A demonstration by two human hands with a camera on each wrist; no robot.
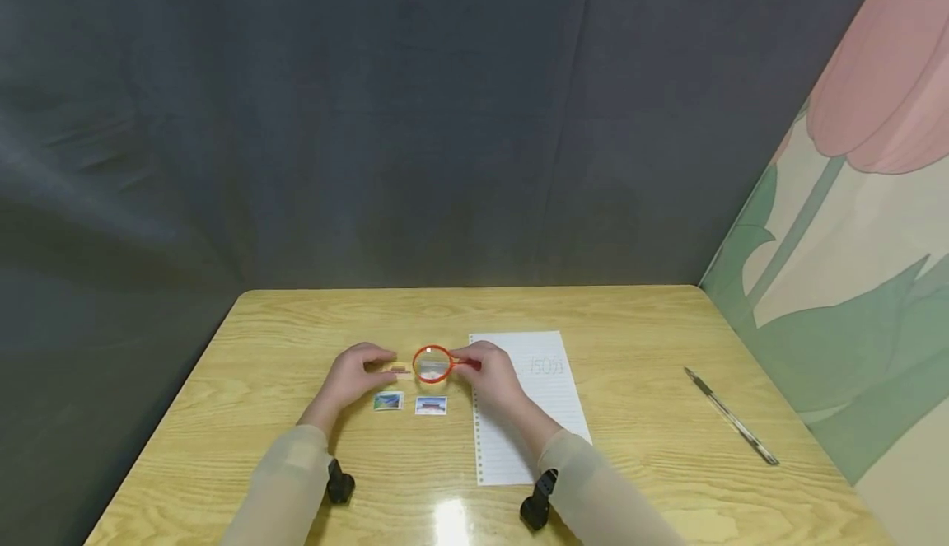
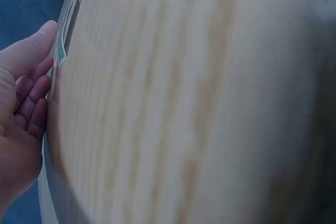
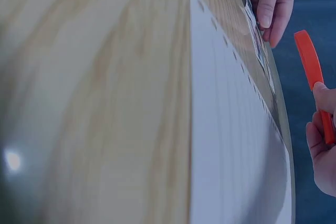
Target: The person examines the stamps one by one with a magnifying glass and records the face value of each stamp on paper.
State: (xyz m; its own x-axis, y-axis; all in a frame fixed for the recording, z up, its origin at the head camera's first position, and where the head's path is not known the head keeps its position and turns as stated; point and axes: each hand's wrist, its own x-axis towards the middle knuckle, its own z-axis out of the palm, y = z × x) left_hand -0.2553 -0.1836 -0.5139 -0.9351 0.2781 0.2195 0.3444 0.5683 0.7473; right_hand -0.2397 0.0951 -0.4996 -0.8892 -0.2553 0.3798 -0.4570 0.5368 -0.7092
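Observation:
My right hand (image 1: 493, 373) grips the handle of a red-rimmed magnifying glass (image 1: 432, 347). The red tool (image 3: 310, 59) stands out edge-on in the right wrist view, held above the table. Just left of the lens, a small stamp (image 1: 400, 369) lies between the thumb and forefinger of my left hand (image 1: 354, 375). Whether those fingertips touch it is unclear. In the left wrist view the left hand (image 2: 23, 93) rests by the table edge, fingers loosely bent. A pale patch shows through the lens. Two more picture stamps lie nearer me, a green-blue one (image 1: 389, 400) and one with a building (image 1: 431, 405).
A lined sheet of paper (image 1: 530, 439) with handwriting lies under my right forearm. Farther right on the wooden table (image 1: 630, 332) is a pen (image 1: 730, 417). A dark curtain (image 1: 445, 159) hangs behind, and a wall with painted flowers (image 1: 875, 282) borders the right side.

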